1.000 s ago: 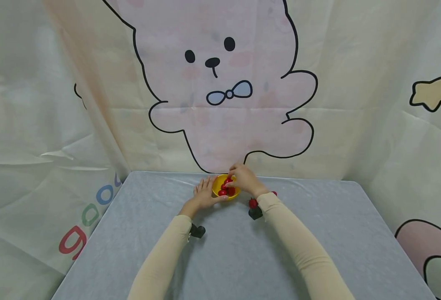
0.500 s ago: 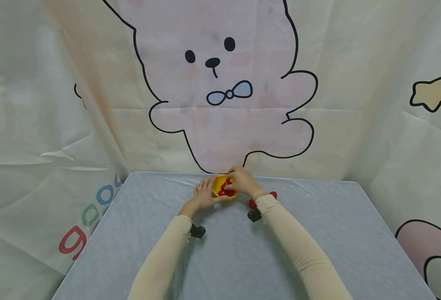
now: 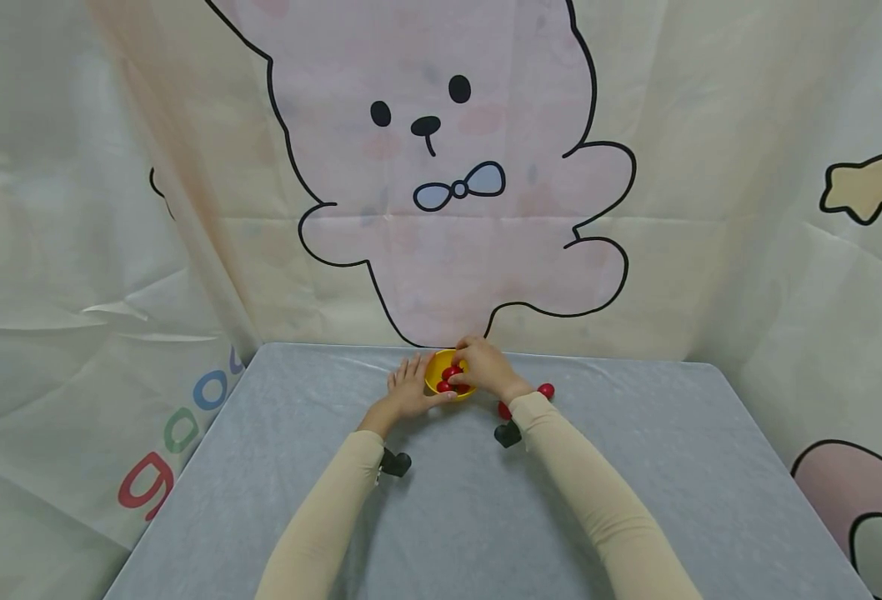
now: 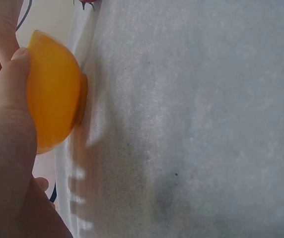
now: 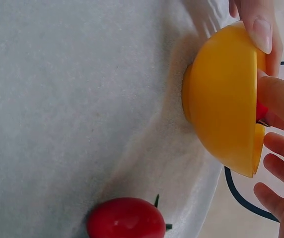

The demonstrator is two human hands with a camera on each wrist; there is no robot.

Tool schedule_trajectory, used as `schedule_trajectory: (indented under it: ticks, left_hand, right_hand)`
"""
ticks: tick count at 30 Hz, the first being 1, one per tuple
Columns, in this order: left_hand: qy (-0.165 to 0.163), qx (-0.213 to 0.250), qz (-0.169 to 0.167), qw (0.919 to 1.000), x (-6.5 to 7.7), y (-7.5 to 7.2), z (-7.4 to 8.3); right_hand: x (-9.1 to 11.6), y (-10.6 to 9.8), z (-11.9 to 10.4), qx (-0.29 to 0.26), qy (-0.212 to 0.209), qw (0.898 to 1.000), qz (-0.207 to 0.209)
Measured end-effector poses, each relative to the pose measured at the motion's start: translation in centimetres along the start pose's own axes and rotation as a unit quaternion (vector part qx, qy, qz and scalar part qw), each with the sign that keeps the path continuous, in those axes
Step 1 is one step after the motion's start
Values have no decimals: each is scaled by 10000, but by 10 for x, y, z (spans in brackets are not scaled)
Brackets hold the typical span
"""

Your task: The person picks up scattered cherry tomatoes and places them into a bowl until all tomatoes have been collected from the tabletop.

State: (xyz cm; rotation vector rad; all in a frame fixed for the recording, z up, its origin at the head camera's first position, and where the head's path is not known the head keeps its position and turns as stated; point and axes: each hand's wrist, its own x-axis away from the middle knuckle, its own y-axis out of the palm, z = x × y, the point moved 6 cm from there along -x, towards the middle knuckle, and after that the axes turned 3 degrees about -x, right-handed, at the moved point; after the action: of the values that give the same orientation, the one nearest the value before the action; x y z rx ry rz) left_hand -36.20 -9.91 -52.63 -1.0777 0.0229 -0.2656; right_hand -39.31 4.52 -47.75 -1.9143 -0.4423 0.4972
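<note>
A yellow bowl [image 3: 436,372] with several red cherry tomatoes [image 3: 444,387] stands near the table's far edge. My left hand [image 3: 408,393] rests against its left side, fingers straight and spread, the thumb [image 4: 17,82] along the near rim. In the right wrist view, that thumb's tip presses the outside of the bowl [image 5: 224,99]. My right hand [image 3: 484,367] reaches over the rim from the right. Its thumb and a finger pinch a red tomato [image 5: 262,110] with a dark green stalk at the rim. Its other fingers are curled beside the rim.
Just right of the bowl, another tomato [image 5: 126,219] lies on the grey-blue tablecloth [image 3: 441,517]. One more tomato [image 3: 546,390] shows past my right wrist. A curtain with a printed bear [image 3: 456,250] hangs right behind the table's far edge.
My right hand has sunk slightly lower into the bowl, and its forearm has shifted a little, showing more of the tomatoes on the table. The left hand and bowl have stayed put.
</note>
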Motion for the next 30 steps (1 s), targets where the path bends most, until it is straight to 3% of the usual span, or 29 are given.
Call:
schedule_trajectory:
  ticks: [22, 30]
  left_hand:
    - [-30, -103, -10, 9999, -1, 1, 1]
    - [-68, -108, -23, 9999, 1, 0, 1]
  right_hand:
    - [1, 0, 1, -51, 56, 10000, -10]
    - [-2, -18, -5, -144, -56, 9998, 137]
